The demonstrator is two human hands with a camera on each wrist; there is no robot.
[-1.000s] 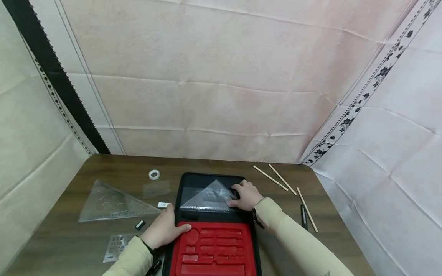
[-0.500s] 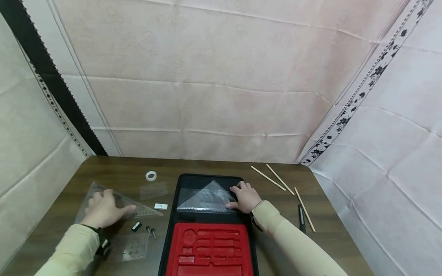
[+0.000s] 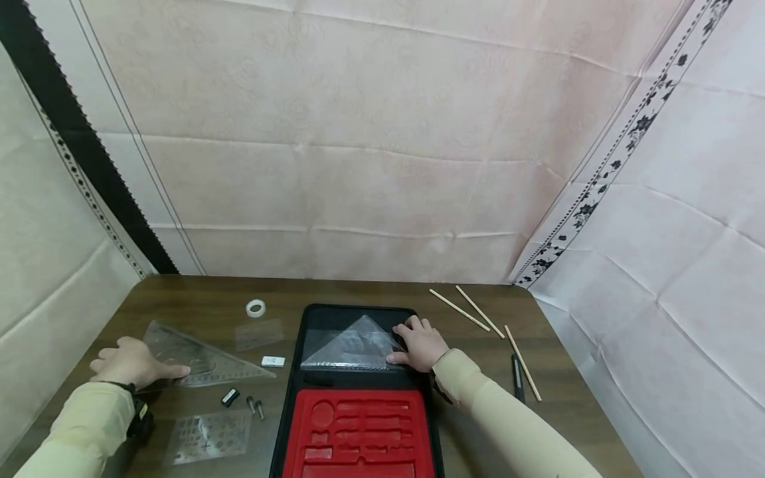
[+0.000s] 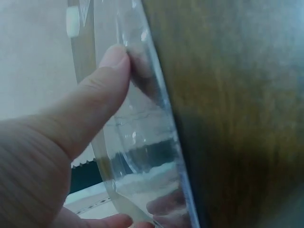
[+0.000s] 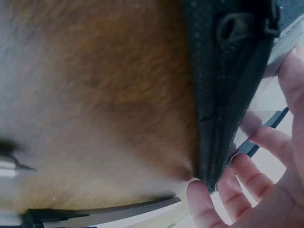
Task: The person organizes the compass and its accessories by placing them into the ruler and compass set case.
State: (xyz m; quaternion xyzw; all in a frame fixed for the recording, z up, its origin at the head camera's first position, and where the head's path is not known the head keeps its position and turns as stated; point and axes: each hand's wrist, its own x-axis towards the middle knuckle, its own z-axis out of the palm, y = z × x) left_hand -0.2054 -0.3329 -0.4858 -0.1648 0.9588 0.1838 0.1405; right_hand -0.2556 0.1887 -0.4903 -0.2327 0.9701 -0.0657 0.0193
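Pinching the big clear triangle (image 3: 200, 358) at its left corner, your left hand (image 3: 128, 364) had thumb on top and fingers beneath, with the rest lying on the worktop (image 3: 335, 295) left of the open case (image 3: 358, 392). Your right hand (image 3: 421, 344) pressed relaxed fingers on the small triangle (image 3: 355, 348) in the lid pocket. A flatter, firmer grip would probably have prevented flexing.

Bare table (image 3: 197, 299) along the far edge behind the tape roll (image 3: 255, 308). Between the large set square (image 3: 206, 358) and the open case (image 3: 358, 392): eraser (image 3: 273, 361), sharpener (image 3: 230, 397), stencil (image 3: 209, 436). Right of the case: three wooden sticks (image 3: 478, 311) and a pen (image 3: 516, 378).
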